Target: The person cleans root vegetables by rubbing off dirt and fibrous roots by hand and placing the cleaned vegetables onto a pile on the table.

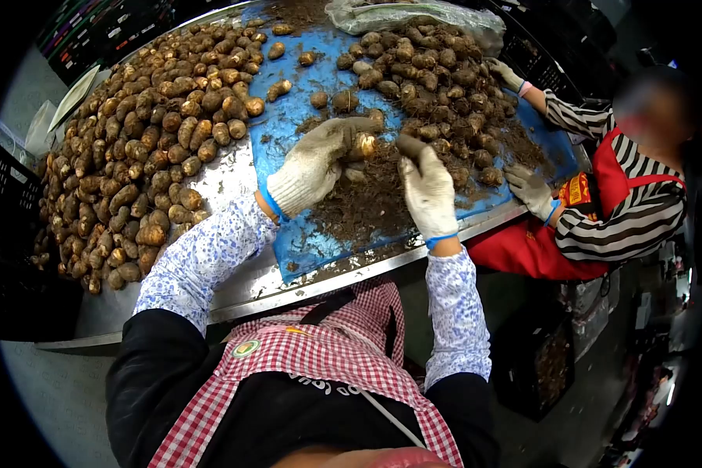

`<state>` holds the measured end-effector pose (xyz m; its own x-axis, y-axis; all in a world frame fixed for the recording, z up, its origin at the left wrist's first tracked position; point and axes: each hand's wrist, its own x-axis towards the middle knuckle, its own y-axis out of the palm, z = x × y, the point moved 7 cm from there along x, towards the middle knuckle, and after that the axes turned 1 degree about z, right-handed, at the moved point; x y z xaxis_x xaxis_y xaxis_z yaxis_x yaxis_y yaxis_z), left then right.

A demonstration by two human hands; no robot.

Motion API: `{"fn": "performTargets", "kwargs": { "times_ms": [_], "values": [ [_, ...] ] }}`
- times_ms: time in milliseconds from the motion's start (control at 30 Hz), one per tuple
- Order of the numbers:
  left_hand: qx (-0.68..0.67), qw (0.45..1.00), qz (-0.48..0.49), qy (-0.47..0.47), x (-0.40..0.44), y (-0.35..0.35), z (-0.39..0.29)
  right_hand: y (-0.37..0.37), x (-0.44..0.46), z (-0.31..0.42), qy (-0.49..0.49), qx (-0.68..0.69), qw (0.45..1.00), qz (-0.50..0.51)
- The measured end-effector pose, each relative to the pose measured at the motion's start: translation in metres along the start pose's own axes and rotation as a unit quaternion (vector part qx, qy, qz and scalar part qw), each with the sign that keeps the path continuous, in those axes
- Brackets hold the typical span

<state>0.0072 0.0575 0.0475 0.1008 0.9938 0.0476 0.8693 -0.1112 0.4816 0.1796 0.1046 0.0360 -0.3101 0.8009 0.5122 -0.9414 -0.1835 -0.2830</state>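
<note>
My left hand (316, 165), in a soiled white knit glove, is closed around a small taro (363, 146) with a pale cut end pointing to the right. Just to the right, my right hand (429, 187), gloved too, has its fingers curled together, and any small thing in them is hidden. A gap separates this hand from the taro. Both hands are above a blue sheet (292, 234) strewn with dark soil and root bits (366, 207). Past them at the upper right lies a heap of dirty, rooty taros (437, 70).
A big pile of cleaner taros (148, 140) covers the table's left side. At right a co-worker in striped sleeves (632, 222) has gloved hands (529, 191) by the rooty heap. The metal table edge (327, 277) runs before me. A black crate (534, 366) stands on the floor.
</note>
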Motion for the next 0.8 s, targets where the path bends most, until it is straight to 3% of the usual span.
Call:
{"fn": "performTargets", "kwargs": {
  "times_ms": [33, 100, 167, 200, 267, 300, 333, 367, 400, 433, 467, 500, 533, 567, 600, 633, 667, 733, 800],
  "values": [
    [0.013, 1.0, -0.007, 0.017, -0.002, -0.001, 0.0, 0.001, -0.005, 0.025, 0.083, 0.171, 0.982, -0.008],
    [0.152, 0.986, -0.032, 0.062, 0.001, 0.002, -0.003, 0.019, -0.009, 0.028, 0.222, 0.419, 0.88, 0.031],
    [0.284, 0.954, -0.043, 0.086, 0.003, 0.008, -0.007, 0.031, -0.009, 0.037, 0.095, 0.124, 0.985, 0.07],
    [0.346, 0.933, -0.046, 0.089, 0.004, 0.011, -0.009, 0.025, -0.006, 0.049, 0.025, -0.065, 0.996, 0.054],
    [0.428, 0.897, -0.066, 0.092, 0.009, 0.007, -0.012, 0.027, -0.01, 0.064, 0.019, -0.13, 0.989, 0.07],
    [0.342, 0.936, -0.075, 0.046, 0.014, -0.003, -0.006, 0.03, -0.012, 0.068, 0.018, -0.16, 0.984, 0.082],
    [0.249, 0.965, -0.085, -0.004, 0.016, -0.011, 0.001, 0.037, -0.015, 0.079, -0.111, -0.15, 0.978, 0.095],
    [0.153, 0.982, -0.095, -0.053, 0.014, -0.015, 0.009, 0.038, -0.014, 0.071, -0.045, 0.073, 0.99, 0.11],
    [0.027, 0.989, -0.112, -0.089, 0.01, -0.015, 0.016, 0.042, -0.013, 0.064, 0.024, 0.292, 0.949, 0.117],
    [-0.006, 0.993, -0.06, -0.101, 0.008, -0.014, 0.017, 0.047, -0.013, 0.059, 0.092, 0.493, 0.857, 0.114],
    [-0.04, 0.993, -0.006, -0.111, 0.007, -0.018, 0.017, 0.036, -0.012, 0.055, 0.05, 0.437, 0.893, 0.096],
    [-0.073, 0.989, 0.049, -0.119, 0.006, -0.018, 0.018, 0.022, -0.014, 0.046, 0.028, 0.227, 0.973, 0.029],
    [-0.059, 0.989, 0.059, -0.124, 0.007, -0.019, 0.023, 0.018, -0.016, 0.041, 0.042, 0.206, 0.977, 0.023],
    [0.096, 0.991, 0.09, 0.032, 0.013, -0.02, 0.017, 0.015, -0.017, 0.037, 0.057, 0.186, 0.981, 0.015],
    [0.245, 0.945, 0.116, 0.185, 0.011, -0.018, 0.02, 0.018, -0.018, 0.036, 0.067, 0.165, 0.984, 0.022],
    [0.1, 0.985, 0.133, 0.053, -0.001, -0.004, 0.024, 0.021, -0.02, 0.035, 0.079, 0.145, 0.986, 0.031],
    [-0.05, 0.99, 0.108, -0.078, -0.016, 0.008, 0.028, 0.018, -0.022, 0.033, 0.059, 0.082, 0.995, 0.021],
    [0.095, 0.994, 0.006, -0.049, -0.013, 0.009, 0.019, 0.018, -0.025, 0.031, 0.064, 0.077, 0.995, 0.017],
    [0.265, 0.962, -0.061, -0.019, -0.021, 0.014, 0.003, 0.022, -0.026, 0.033, 0.071, 0.109, 0.992, 0.007]
  ]
}}
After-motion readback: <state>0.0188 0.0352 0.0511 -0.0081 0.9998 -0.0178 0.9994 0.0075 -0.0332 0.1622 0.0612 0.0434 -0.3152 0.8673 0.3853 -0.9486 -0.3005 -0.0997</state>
